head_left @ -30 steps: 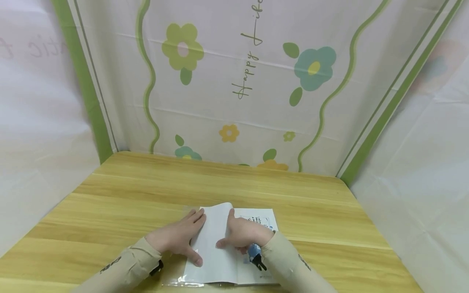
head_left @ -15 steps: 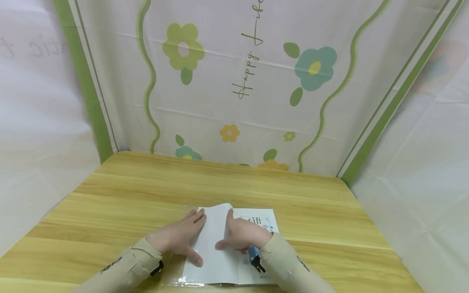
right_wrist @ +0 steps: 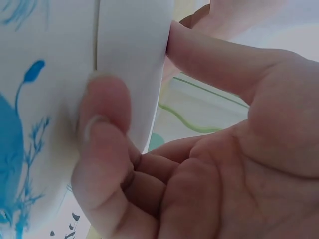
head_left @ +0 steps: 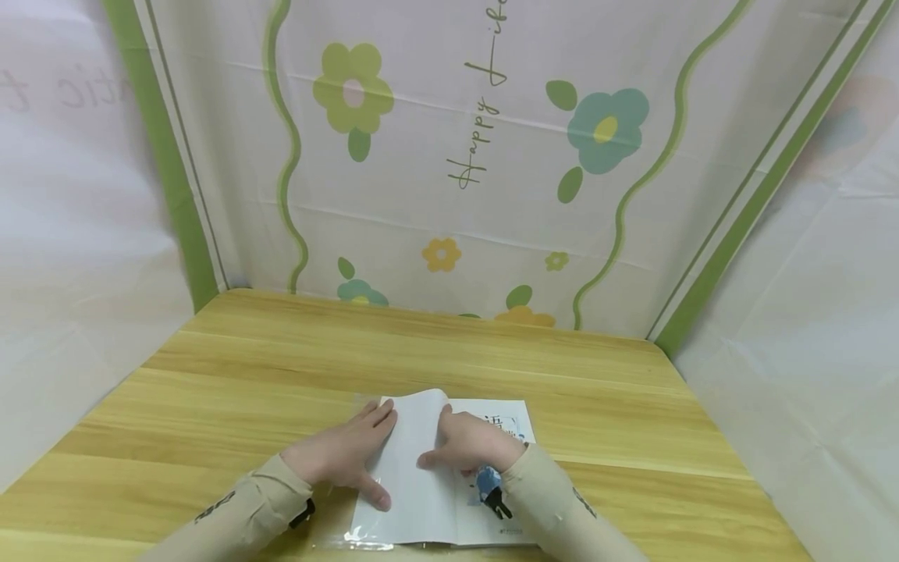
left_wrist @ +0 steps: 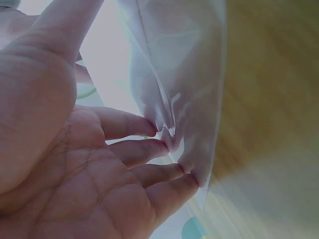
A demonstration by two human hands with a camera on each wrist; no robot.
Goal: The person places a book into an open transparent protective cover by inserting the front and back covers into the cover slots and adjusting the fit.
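Observation:
A thin book [head_left: 507,414] with blue print lies near the table's front edge, its white cover [head_left: 413,476] turned up to the left. My left hand [head_left: 342,456] lies flat, fingers straight, on the left edge of that cover. In the left wrist view its fingertips [left_wrist: 154,129] press a clear plastic film [left_wrist: 184,74]. My right hand [head_left: 469,445] sits along the fold. In the right wrist view it [right_wrist: 224,149] pinches the cover's edge [right_wrist: 130,40] between thumb and a curled finger.
The wooden table [head_left: 281,351] stretches bare behind the book. A flowered plastic sheet [head_left: 456,156] hangs as a backdrop, with white sheets on both sides. The clear film's edge [head_left: 344,540] sticks out by the front table edge.
My right hand has shifted slightly right along the fold. The left hand and the book have stayed put.

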